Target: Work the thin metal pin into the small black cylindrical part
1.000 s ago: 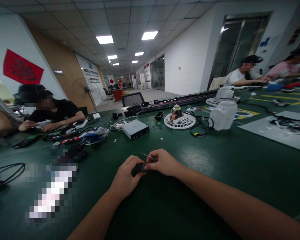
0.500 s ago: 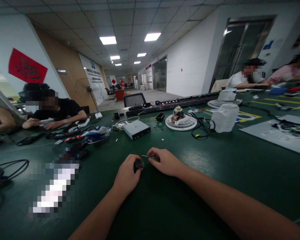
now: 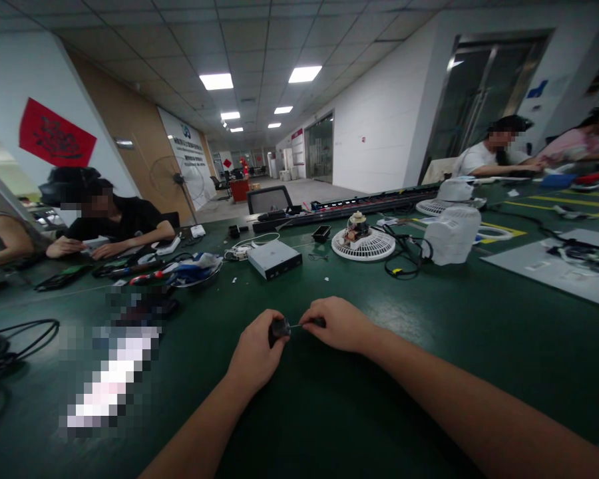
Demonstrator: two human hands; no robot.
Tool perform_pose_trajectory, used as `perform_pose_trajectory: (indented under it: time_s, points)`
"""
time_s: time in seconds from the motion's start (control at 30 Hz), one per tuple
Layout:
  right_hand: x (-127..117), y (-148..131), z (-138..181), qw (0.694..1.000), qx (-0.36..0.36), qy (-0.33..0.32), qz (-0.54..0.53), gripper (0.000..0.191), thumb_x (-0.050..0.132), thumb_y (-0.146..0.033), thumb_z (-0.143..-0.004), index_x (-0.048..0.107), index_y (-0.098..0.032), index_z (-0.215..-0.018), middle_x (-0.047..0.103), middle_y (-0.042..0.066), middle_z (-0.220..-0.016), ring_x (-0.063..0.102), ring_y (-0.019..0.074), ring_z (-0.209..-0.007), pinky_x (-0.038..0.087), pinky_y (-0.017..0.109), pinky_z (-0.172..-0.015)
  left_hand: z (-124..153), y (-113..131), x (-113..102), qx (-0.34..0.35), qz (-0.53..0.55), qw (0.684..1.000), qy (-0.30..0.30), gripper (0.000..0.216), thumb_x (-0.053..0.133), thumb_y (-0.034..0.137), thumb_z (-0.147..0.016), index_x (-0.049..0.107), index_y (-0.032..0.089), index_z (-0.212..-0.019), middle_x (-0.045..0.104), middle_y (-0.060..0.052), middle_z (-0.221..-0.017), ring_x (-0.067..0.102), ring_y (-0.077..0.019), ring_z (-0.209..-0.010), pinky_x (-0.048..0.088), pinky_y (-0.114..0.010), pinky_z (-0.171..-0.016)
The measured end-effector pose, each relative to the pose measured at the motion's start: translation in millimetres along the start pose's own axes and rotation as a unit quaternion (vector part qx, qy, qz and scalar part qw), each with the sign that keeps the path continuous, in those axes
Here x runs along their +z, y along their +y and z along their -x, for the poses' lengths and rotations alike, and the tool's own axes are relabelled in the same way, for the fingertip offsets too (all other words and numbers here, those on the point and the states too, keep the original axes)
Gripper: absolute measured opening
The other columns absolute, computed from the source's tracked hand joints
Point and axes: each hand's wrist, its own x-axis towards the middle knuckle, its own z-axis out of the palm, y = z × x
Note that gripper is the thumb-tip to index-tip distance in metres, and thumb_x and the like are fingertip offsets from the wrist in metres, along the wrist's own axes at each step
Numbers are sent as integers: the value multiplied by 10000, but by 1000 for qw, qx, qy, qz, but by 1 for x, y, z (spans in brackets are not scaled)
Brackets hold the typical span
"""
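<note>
The left hand (image 3: 256, 346) is above the near part of the bench (image 3: 204, 306), its fingers and thumb closed around a small dark part (image 3: 280, 327). The part is partly covered by the grip; its exact form cannot be established. Its exposed end faces the right hand (image 3: 340, 326).

The right hand is also closed, fingers pinching a thin metal tool (image 3: 295, 326). Only a short length of shaft shows beyond the fingertips; the remainder is largely hidden in the hand.

Principal relation: the part lies directly to the left of the right fingers, with a narrow gap between the hands bridged by the shaft. The tool's long axis runs nearly level across the view, its tip directed at the part's exposed end. Tip and part appear to meet; whether the tip is seated in the part or merely against it cannot be determined. The left hand is the nearer to the part, being in contact with it.

Beyond the hands stand a silver drive box (image 3: 274, 258) and, farther right, a white fan grille (image 3: 363, 247).
</note>
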Motion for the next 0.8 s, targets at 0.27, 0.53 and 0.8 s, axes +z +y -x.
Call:
perform_pose_trajectory:
  time_s: [0.27, 0.53, 0.8]
  points:
    - [4, -1, 0, 998, 21, 1, -61, 221, 561, -264, -854, 740, -235, -980, 730, 23, -901, 640, 169, -804, 440, 268, -719, 0, -3, 2, -2, -16, 1000, -8, 220, 605, 210, -811, 580, 220, -1030, 668, -39, -972, 635, -199, -860, 478, -320, -722]
    - [1, -1, 1, 999, -6, -13, -44, 206, 580, -230, -824, 751, -219, -937, 728, 27, -877, 637, 171, -798, 436, 270, -713, 1, 0, -1, -3, -35, 999, -9, 211, 609, 200, -798, 586, 222, -1006, 667, -32, -947, 632, -200, -833, 467, -322, -712]
    - [4, -4, -1, 999, 39, -7, -26, 198, 583, -251, -823, 747, -238, -933, 733, 22, -851, 638, 174, -752, 418, 272, -667, 1, 2, -1, 8, -50, 998, -25, 218, 593, 198, -805, 595, 227, -1022, 665, -34, -965, 630, -207, -862, 460, -317, -708]
